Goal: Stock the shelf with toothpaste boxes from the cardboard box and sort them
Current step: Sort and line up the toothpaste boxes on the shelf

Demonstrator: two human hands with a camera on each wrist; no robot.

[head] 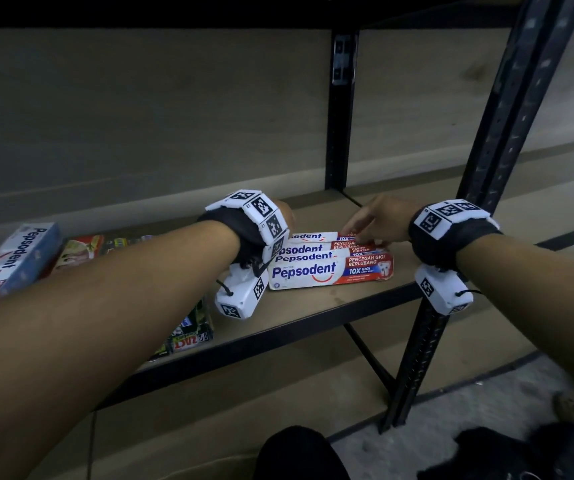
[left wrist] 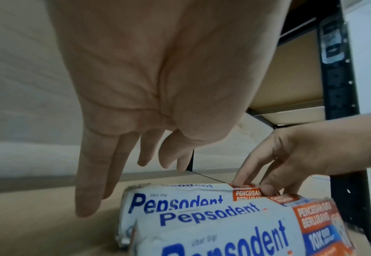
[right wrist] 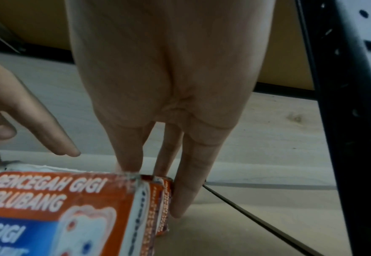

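Several white-and-red Pepsodent toothpaste boxes [head: 330,263] lie stacked lengthwise on the wooden shelf board [head: 313,317]. My right hand [head: 361,230] sits at their right end. Its fingers [right wrist: 180,199] are straight and press against the end flaps and top edge of the boxes [right wrist: 70,207]. My left hand [head: 287,216] hangs at the left end of the stack, mostly hidden behind its wristband. In the left wrist view its fingers [left wrist: 87,190] point straight down beside the boxes [left wrist: 202,216] and hold nothing.
A blue Pepsodent box [head: 11,258] leans at the far left, with red-and-green boxes [head: 81,251] behind it. Dark green boxes [head: 188,330] sit at the shelf's front edge under my left forearm. A black upright post [head: 486,168] stands on the right.
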